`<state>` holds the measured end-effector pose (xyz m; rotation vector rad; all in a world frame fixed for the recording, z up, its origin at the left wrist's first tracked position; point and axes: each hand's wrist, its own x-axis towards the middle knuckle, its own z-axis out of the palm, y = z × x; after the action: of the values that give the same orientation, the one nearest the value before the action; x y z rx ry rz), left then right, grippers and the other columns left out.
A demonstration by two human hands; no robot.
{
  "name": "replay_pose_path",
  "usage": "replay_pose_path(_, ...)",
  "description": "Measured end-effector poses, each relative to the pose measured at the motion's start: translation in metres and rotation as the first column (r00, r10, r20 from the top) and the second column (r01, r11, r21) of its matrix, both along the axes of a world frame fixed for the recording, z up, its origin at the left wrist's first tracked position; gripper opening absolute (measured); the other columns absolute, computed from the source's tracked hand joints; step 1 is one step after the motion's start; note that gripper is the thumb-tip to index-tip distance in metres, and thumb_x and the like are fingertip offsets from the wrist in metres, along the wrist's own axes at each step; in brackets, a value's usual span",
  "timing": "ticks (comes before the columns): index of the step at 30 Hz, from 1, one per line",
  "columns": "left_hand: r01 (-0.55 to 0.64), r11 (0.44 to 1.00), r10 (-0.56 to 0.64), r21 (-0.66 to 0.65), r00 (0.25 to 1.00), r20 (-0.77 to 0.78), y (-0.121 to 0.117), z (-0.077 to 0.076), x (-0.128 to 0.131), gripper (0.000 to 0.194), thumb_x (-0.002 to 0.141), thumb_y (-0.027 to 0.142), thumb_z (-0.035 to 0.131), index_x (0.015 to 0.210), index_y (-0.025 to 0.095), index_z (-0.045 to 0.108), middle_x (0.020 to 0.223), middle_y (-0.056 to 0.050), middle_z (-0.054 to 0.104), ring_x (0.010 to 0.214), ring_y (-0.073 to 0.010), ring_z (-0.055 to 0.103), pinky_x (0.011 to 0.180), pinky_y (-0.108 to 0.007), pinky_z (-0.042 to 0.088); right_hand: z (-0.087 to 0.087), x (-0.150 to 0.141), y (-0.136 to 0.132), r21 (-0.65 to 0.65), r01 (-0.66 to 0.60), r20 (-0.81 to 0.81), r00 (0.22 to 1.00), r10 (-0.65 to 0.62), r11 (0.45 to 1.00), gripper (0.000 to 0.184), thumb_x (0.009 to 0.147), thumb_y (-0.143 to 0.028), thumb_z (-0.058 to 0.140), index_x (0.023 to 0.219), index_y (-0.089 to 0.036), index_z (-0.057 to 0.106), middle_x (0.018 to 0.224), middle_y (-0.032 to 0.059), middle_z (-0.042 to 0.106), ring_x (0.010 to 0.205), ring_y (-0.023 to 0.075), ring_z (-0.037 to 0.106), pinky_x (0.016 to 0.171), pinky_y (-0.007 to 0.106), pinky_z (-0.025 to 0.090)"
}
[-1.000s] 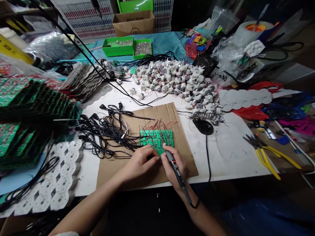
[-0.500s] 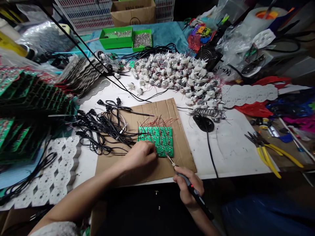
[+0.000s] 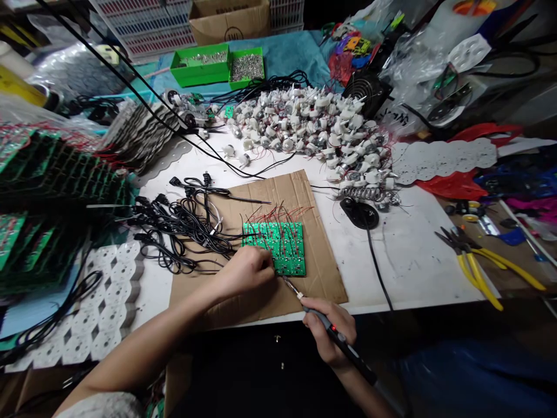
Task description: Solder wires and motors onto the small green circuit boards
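Observation:
A green circuit board point(image 3: 290, 261) with rows of thin red and black wires lies on a brown cardboard sheet point(image 3: 319, 284). My left hand point(image 3: 247, 270) is closed over the board's lower left part, with the fingertips turned down. What it pinches is hidden behind the fingers. In my right hand point(image 3: 331, 328) is a soldering iron point(image 3: 319, 318), held like a pen, with a small red light glowing on its handle. Its tip points at the board's lower edge, close to my left fingers; I cannot tell whether it touches.
Black power cords point(image 3: 187, 223) with plugs lie left of the board. Behind are a heap of small white motors point(image 3: 304, 122) and green bins point(image 3: 200, 67). Stacked circuit boards point(image 3: 56, 168) stand at left. Yellow-handled pliers point(image 3: 476, 276) and a black stand point(image 3: 359, 213) are at right.
The soldering iron's tip has moved left and slightly down, from over the board to its lower edge near my left hand. My left hand stays closed at the board. The view has shifted slightly.

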<state>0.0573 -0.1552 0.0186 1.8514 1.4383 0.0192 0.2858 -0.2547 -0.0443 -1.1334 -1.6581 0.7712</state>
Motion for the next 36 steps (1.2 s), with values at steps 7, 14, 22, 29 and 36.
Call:
replay_pose_path(7, 0.009, 1.000, -0.009, 0.001, 1.000, -0.003, -0.001, -0.004, -0.001, 0.014, 0.082, 0.015, 0.056, 0.073, 0.016, 0.066, 0.072, -0.001, 0.062, 0.067, -0.0136, 0.054, 0.064, -0.025, 0.033, 0.005, -0.002, 0.000, -0.033, -0.007, 0.052, 0.999, 0.008, 0.999, 0.021, 0.099, -0.022, 0.057, 0.111, -0.025, 0.073, 0.075, -0.0004, 0.075, 0.065, 0.0184, 0.074, 0.073, 0.030, 0.063)
replay_pose_path(14, -0.006, 1.000, 0.005, 0.020, 1.000, 0.011, 0.000, -0.004, -0.001, 0.013, 0.082, 0.015, 0.057, 0.072, 0.016, 0.065, 0.071, -0.002, 0.063, 0.067, -0.0142, 0.055, 0.065, -0.025, 0.034, 0.004, -0.005, 0.009, 0.142, -0.067, 0.043, 0.997, 0.061, 0.988, 0.023, 0.095, -0.014, 0.056, 0.108, -0.024, 0.071, 0.081, 0.0012, 0.076, 0.063, 0.0172, 0.072, 0.058, 0.028, 0.057)
replay_pose_path(22, -0.015, 1.000, 0.015, 0.011, 1.000, 0.023, 0.000, -0.006, -0.001, 0.013, 0.080, 0.015, 0.057, 0.071, 0.016, 0.065, 0.071, -0.001, 0.062, 0.066, -0.0136, 0.053, 0.064, -0.025, 0.033, 0.004, -0.001, 0.000, -0.070, 0.005, 0.021, 1.000, -0.003, 0.998, 0.023, 0.099, -0.020, 0.056, 0.113, -0.027, 0.073, 0.083, -0.0008, 0.078, 0.067, 0.0181, 0.075, 0.071, 0.031, 0.062)
replay_pose_path(29, -0.015, 1.000, 0.015, 0.001, 1.000, 0.024, 0.001, -0.002, 0.000, 0.013, 0.081, 0.014, 0.057, 0.070, 0.016, 0.065, 0.069, 0.000, 0.061, 0.064, -0.0131, 0.052, 0.063, -0.025, 0.033, -0.002, -0.003, 0.006, 0.029, -0.024, 0.040, 0.999, 0.022, 0.999, 0.021, 0.100, -0.023, 0.056, 0.114, -0.026, 0.073, 0.083, 0.0010, 0.077, 0.067, 0.0180, 0.074, 0.066, 0.029, 0.061)
replay_pose_path(36, -0.008, 1.000, 0.008, 0.011, 1.000, 0.012, 0.003, -0.001, 0.001, 0.014, 0.081, 0.014, 0.058, 0.070, 0.016, 0.067, 0.069, -0.001, 0.063, 0.065, -0.0137, 0.053, 0.064, -0.025, 0.034, 0.004, -0.006, 0.011, 0.076, -0.082, 0.055, 0.995, 0.078, 0.994, 0.026, 0.096, -0.013, 0.056, 0.114, -0.025, 0.070, 0.090, 0.0020, 0.078, 0.073, 0.0178, 0.076, 0.069, 0.029, 0.062)
